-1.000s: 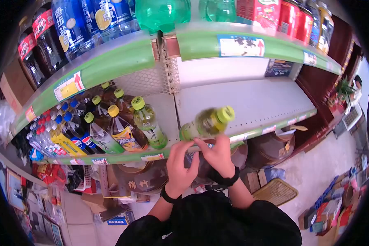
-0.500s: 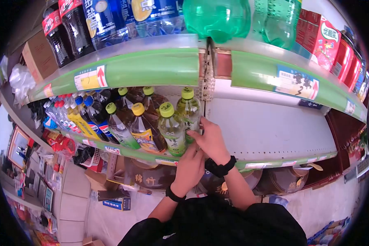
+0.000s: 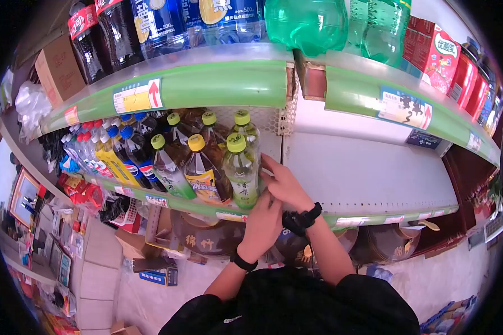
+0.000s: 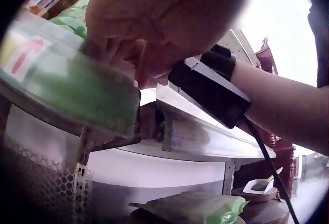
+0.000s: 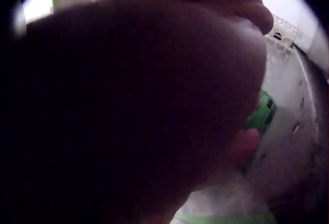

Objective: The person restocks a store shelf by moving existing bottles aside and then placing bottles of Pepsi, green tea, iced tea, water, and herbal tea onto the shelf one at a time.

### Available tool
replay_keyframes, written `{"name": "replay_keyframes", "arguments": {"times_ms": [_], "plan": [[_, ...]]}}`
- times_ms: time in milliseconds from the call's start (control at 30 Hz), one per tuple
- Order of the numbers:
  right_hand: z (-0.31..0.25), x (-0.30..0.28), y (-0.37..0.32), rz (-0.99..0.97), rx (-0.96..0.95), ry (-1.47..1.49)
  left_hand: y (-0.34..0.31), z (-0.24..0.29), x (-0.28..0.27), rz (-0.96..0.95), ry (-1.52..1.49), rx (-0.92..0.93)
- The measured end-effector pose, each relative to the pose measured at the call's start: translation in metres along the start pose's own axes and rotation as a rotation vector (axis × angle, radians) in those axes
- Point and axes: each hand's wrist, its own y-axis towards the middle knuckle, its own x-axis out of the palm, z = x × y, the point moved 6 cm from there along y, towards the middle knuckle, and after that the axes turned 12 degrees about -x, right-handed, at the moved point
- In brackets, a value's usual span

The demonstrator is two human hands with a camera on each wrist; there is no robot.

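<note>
A green tea bottle [image 3: 242,178] with a yellow-green cap stands upright at the front of the lower shelf in the head view. A like bottle [image 3: 244,118] stands right behind it. My right hand [image 3: 286,187] is at the right side of the two bottles, its fingers stretched toward them. Below, my left hand [image 3: 261,226] has its extended fingertips close to the front bottle's base, by the shelf's front edge. Both hands overlap near the fingertips. In the right wrist view, a dark, close hand [image 5: 154,106] hides most of the scene.
An orange-labelled bottle [image 3: 207,181] and several other drinks stand to the left. Overhead, a green-edged shelf [image 3: 223,84] carries cola, blue bottles and green bottles. The lower shelf's bare white surface [image 3: 369,173] extends right. Brown jars [image 3: 207,237] sit beneath.
The tilted green tea bottle between my hands came to stand upright on the shelf, left of its earlier place. Since half a second ago, it has shifted slightly right and my right hand's fingers have slid lower.
</note>
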Motion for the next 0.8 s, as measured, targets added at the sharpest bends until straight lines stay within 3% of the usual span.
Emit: {"name": "replay_keyframes", "arguments": {"times_ms": [167, 267, 367, 500, 600, 800], "plan": [[0.009, 0.004, -0.008, 0.044, 0.031, 0.138, -0.013, 0.011, -0.023, 0.001, -0.106, 0.061], [-0.023, -0.008, -0.032, 0.235, 0.008, 0.083, -0.035, 0.005, -0.041, 0.009, -0.159, 0.102], [-0.046, -0.010, -0.070, 0.407, 0.028, 0.278, -0.068, -0.022, -0.061, -0.045, -0.166, 0.029], [-0.049, 0.023, -0.132, 0.398, 0.136, 0.231, -0.130, -0.092, -0.078, -0.141, -0.077, -0.111], [-0.026, 0.078, -0.192, 0.240, 0.340, 0.309, -0.183, -0.134, -0.106, -0.231, -0.008, -0.226], [-0.036, 0.194, -0.313, 0.006, 0.536, 0.060, -0.277, -0.190, -0.159, -0.349, 0.018, -0.356]]}}
